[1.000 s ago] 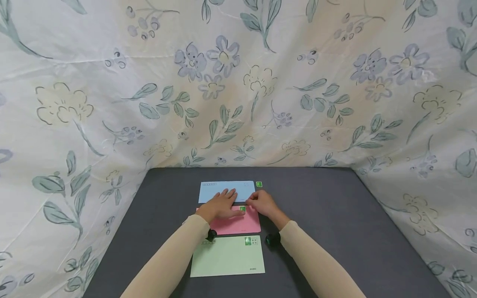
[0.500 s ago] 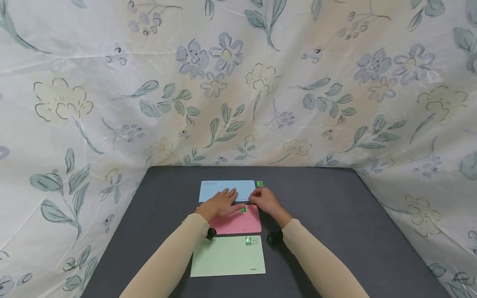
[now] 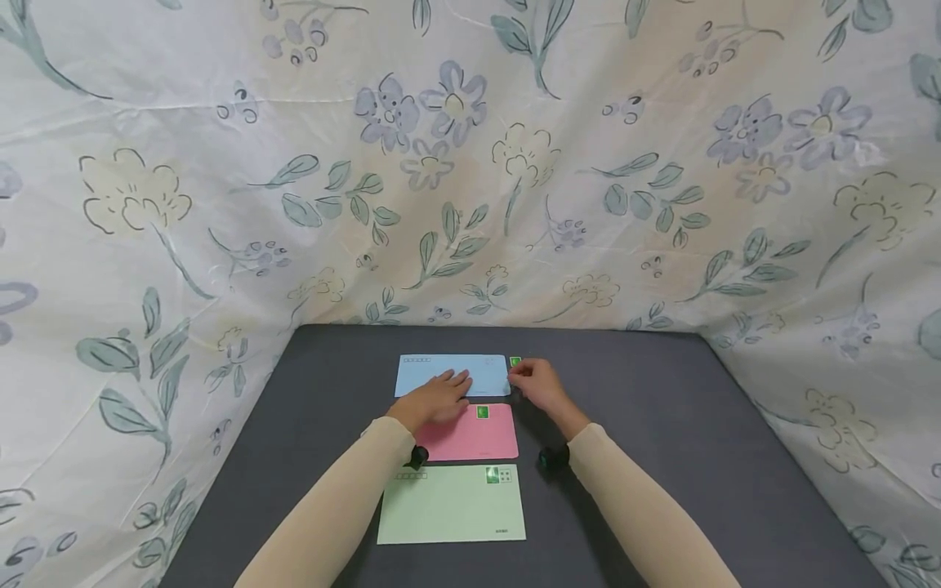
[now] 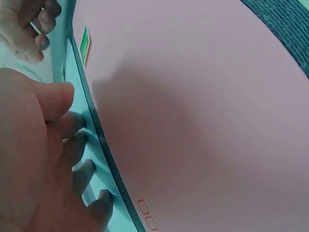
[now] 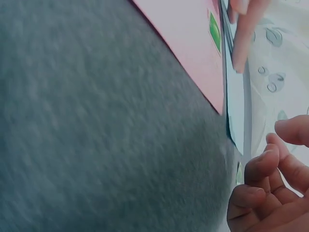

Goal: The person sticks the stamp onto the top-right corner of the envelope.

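Note:
My left hand point(image 3: 434, 402) lies with fingers spread on the blue envelope point(image 3: 491, 374), its palm over the upper left of the pink envelope point(image 3: 492, 441). In the left wrist view its fingertips point(image 4: 102, 198) touch the blue paper. My right hand point(image 3: 542, 385) hovers at the blue envelope's right edge, fingers loosely bent. The right wrist view shows its thumb apart from the fingers and nothing between them. Just beyond these fingers a small green stamp point(image 3: 515, 361) lies on the dark table. Another green stamp point(image 3: 482, 412) is on the pink envelope's upper right.
Nearest me lies a larger pale green envelope point(image 3: 452, 510) with a green stamp point(image 3: 492, 475) at its upper right. All three envelopes lie in a column on the dark grey tabletop point(image 3: 647, 441). A floral cloth point(image 3: 456, 204) hangs behind and along both sides.
My right hand has moved away from the pink envelope, up and to the right, toward the loose stamp. The pink envelope's stamp is now fully uncovered as my left thumb has drawn back.

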Motion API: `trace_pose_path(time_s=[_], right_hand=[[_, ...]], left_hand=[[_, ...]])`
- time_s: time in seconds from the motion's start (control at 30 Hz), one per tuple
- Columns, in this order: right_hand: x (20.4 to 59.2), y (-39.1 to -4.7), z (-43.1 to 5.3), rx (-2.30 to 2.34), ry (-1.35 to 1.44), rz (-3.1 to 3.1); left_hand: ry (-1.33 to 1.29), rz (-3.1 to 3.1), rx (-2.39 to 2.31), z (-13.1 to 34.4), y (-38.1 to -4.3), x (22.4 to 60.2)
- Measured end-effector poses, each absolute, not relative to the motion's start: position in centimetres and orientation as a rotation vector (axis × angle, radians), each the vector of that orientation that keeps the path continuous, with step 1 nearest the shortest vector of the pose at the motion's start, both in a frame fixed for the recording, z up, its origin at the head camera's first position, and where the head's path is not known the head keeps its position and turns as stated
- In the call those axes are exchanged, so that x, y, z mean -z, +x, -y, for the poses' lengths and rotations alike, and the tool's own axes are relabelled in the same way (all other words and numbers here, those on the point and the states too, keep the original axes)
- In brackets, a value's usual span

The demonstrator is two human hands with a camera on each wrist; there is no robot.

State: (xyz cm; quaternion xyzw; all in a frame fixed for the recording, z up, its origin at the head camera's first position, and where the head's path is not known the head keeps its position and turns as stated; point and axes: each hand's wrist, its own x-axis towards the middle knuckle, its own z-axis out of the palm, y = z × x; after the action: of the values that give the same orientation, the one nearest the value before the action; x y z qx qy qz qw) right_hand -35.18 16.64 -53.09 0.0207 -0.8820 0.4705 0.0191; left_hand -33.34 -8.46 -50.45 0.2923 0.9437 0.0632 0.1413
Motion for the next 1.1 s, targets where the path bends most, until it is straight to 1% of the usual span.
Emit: trace_pose_path(time_s=[0.43,1.1], right_hand=[[52.9,-36.7,-18.5,-1.512,-0.042,2.702],[53.6,-38.2,-19.5,-1.509,-0.074,2.688]], left_hand=[[0.852,-2.718,-0.179,8.5,-33.5,50.7],[0.841,-2.710,-0.209,8.6,-33.7,50.6]])
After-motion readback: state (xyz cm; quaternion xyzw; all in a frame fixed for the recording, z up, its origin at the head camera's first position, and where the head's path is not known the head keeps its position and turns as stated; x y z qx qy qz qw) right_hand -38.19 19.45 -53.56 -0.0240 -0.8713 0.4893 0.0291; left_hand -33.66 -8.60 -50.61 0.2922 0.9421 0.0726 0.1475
